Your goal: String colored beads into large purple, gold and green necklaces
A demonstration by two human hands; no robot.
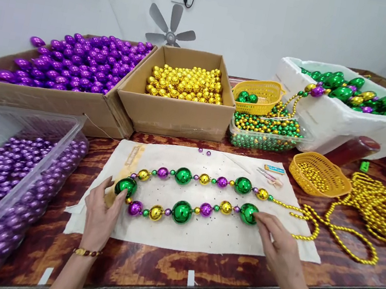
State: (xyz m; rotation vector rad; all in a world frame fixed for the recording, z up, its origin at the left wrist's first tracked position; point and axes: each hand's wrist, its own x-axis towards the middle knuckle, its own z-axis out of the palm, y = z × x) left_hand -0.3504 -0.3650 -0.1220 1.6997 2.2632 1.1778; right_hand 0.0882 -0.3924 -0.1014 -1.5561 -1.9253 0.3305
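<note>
Drawing the near row of the bead strand (pixel 181 212) out straight looks, from where I stand, like the step in hand. A gentle, even pull should suit it best: enough to take up slack, not so much that the bend at the left collapses or the far row gets dragged along. The two rows are best left apart, with the cloth (pixel 199 242) taking the weight, since round, glossy beads will probably slip or roll under a hard pinch. I would also mind the gold bead chain (pixel 285 205) running off the far row's right end; a tug could snag its loops.

The strand lies on that pale cloth on the table (pixel 142 270), between the two hands, in a long sideways U. The left hand (pixel 102 211) is closed round the large green bead (pixel 129 184) at the bend, thumb on its front. The right hand (pixel 280 252), well apart from the left, pinches the near row's right end, by its last green bead (pixel 248 213); whether on the bead itself or just beyond it, I cannot tell.
</note>
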